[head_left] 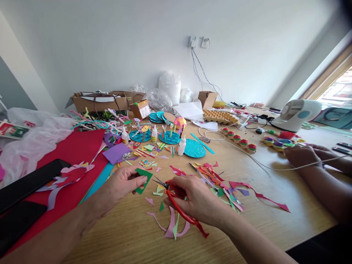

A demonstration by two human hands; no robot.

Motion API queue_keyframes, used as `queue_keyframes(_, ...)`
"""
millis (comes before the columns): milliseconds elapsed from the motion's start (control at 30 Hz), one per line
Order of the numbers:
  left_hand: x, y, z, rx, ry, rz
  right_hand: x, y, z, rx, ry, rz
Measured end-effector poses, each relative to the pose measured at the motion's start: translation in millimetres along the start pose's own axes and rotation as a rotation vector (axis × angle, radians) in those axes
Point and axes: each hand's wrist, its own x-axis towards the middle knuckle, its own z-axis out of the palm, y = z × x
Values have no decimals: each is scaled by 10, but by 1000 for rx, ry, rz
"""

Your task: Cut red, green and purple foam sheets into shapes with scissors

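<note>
My left hand (127, 180) pinches a small piece of green paper (143, 180) between thumb and fingers. My right hand (196, 196) is closed around the red handles of a pair of scissors (180, 209). The scissor blades are slightly parted and point left at the green paper, close to its right edge; I cannot tell whether they touch it. Pink and pale green paper scraps (171, 223) lie on the table below the scissors. More scraps in red, orange and purple (214, 176) are spread beyond my right hand.
White glue bottles (182, 145) stand among blue discs (194, 148) with paper decorations. Red paper sheets (74, 154) and black phone-like objects (33, 179) lie at left. At right, a co-worker's hands (305, 156) are by painted egg-carton pieces (277, 143); a white cable (247, 156) crosses the table.
</note>
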Motion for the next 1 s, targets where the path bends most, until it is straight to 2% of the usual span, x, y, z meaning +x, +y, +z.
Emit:
queue_keyframes(467, -33, -19, -23, 14, -82, -10, 92, -45, 31, 26, -17, -64)
queue_keyframes(1000, -69, -44, -43, -57, -126, 1, 120, -115, 33, -2, -30, -65)
